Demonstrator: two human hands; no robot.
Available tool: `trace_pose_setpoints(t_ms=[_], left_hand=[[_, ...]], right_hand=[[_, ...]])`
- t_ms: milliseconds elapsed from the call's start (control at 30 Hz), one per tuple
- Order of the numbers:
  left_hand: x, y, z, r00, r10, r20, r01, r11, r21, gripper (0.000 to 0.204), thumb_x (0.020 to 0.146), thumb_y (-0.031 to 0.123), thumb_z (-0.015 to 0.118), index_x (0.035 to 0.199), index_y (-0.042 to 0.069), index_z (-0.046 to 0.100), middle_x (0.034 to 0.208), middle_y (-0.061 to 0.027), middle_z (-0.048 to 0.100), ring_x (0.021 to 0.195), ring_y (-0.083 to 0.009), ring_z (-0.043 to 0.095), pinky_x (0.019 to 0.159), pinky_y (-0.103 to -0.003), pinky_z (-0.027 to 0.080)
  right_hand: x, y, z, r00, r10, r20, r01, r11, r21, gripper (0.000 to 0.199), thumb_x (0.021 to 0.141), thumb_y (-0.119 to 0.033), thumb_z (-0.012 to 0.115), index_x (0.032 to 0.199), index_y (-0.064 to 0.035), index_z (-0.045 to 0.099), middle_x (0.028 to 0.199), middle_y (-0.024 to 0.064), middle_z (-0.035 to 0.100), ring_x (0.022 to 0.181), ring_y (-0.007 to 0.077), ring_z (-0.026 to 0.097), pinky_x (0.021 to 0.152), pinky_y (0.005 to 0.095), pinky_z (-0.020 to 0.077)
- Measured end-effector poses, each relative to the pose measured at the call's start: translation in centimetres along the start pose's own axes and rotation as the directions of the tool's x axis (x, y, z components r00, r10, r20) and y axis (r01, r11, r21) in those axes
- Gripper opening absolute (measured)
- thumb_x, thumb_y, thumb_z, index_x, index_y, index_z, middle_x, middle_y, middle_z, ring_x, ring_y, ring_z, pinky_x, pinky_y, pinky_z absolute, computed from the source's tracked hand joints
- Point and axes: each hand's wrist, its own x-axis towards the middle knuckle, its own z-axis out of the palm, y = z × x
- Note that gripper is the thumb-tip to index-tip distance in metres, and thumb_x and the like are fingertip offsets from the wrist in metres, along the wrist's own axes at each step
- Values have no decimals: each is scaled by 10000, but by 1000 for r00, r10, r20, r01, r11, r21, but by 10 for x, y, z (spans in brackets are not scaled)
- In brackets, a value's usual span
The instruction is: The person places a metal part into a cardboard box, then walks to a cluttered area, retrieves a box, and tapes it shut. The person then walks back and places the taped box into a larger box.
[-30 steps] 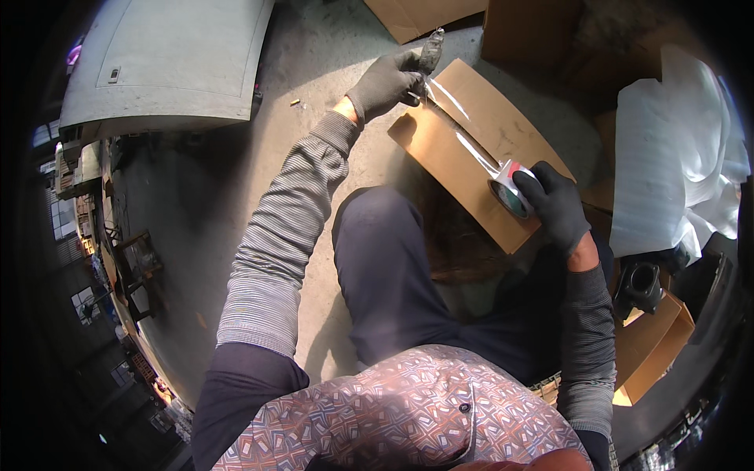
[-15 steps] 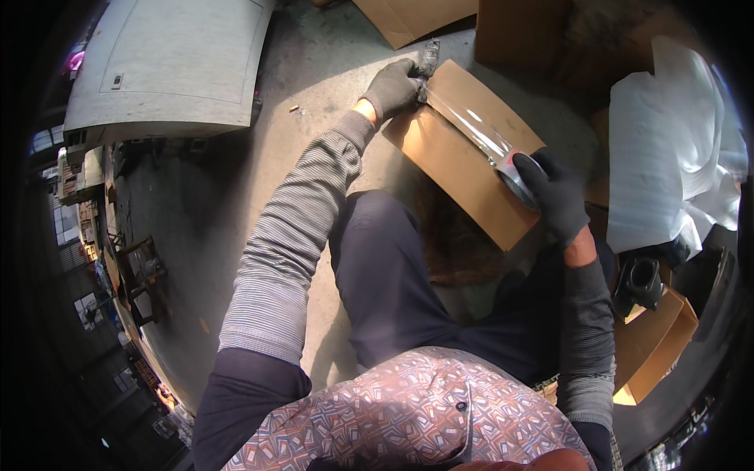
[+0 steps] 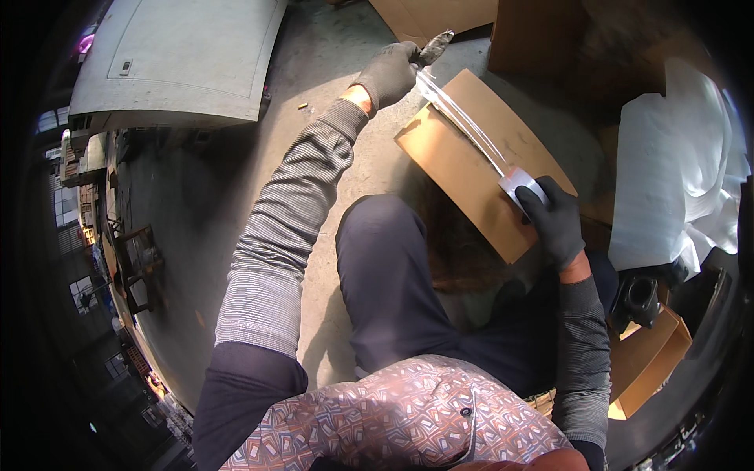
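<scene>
A closed cardboard box (image 3: pixel 471 184) lies tilted in front of me, a seam running along its upper face. My right hand (image 3: pixel 556 220), in a dark glove, is closed round a roll of clear packing tape (image 3: pixel 521 187) over the box's near right end. From the roll a taut strip of clear tape (image 3: pixel 465 119) stretches to the far left. My left hand (image 3: pixel 390 74), gloved too, grips the strip's end just past the box's far corner. A slender, grey, wrapped-looking tool (image 3: pixel 437 49) sticks out of the same hand; its kind is unclear.
A grey metal cabinet (image 3: pixel 177 63) stands at the far left. Larger cardboard boxes (image 3: pixel 440 17) sit beyond the work. White foam sheeting (image 3: pixel 660 180) hangs at the right, above a black part (image 3: pixel 638 298) and an open carton (image 3: pixel 656 357). My knee (image 3: pixel 382 228) is near the box.
My left hand has risen off the box's far end, and the tape has gone from lying near the seam to a narrow, stretched strip. The roll has turned slightly in my right hand.
</scene>
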Motion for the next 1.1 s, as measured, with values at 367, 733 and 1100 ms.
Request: trace_pose_setpoints(t_ms=[367,733,1100], left_hand=[[13,-28,10,999,-42,4,41,988,146,222,988,105,576,1183,52,668,1191,-209,692,1149,-399,651,984,-449,516],[27,-64,73,964,-165,208,189,977,-99,299,954,164,643,1225,49,696,1206,-208,729,1133,-357,694,982,-428,535],[22,-80,124,948,-54,314,236,780,-580,386,893,254,809,1178,8,724,1082,-112,755,931,-178,689,827,-314,568]], right_hand=[[8,-29,13,997,-37,-71,9,936,-351,469,895,-507,747,979,-48,705,807,206,722,774,380,725,738,448,565],[24,-36,26,991,-82,-102,24,879,-476,481,904,-537,727,967,-61,694,808,195,730,792,387,716,747,475,554],[28,-27,32,988,-58,-142,4,936,-352,391,880,-437,783,917,-59,694,800,182,712,751,375,679,710,457,528]])
